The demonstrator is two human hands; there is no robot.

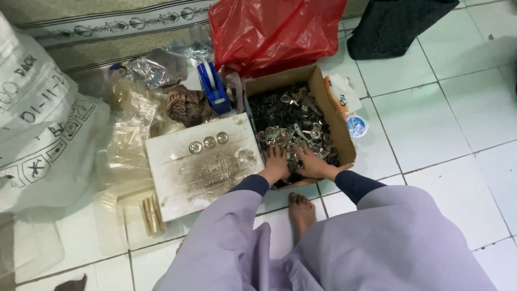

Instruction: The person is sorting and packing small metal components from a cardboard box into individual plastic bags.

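A: Where do the hands sit relative to the parts?

B: Both are buried in the near end of the cardboard box (pixel 329 110), just right of the frame's centre. The left hand (pixel 276 164) and the right hand (pixel 311 163) lie side by side, palms down, fingers spread into the heap of small metal parts (pixel 288 121). The heap runs away from them toward the top of the frame, so the box's long axis points from the wrists up to the red plastic bag (pixel 274 29).

A: Are the fingers closed on anything?

B: I cannot tell. The fingertips disappear among the pieces; they look loosely splayed, pressing or raking, but a pinched piece would be hidden.

A: Which hand is nearer the board?

B: The left. The white board (pixel 183 178) lies touching the box's left wall, and three round metal discs (pixel 209 141) sit in a row near its upper edge, well up and left of that hand.

A: What are things made of?

B: The parts are dull grey metal, flat and stamped-looking, some ring-shaped, tangled together. The box is plain brown card with a soft, bent flap. The board is smudged and scuffed. At the lower left, short brass-coloured rods (pixel 151 214) lie in a clear plastic tray. A blue tape dispenser (pixel 212 86) stands above the board, on the pale glossy floor tiles (pixel 458 118).
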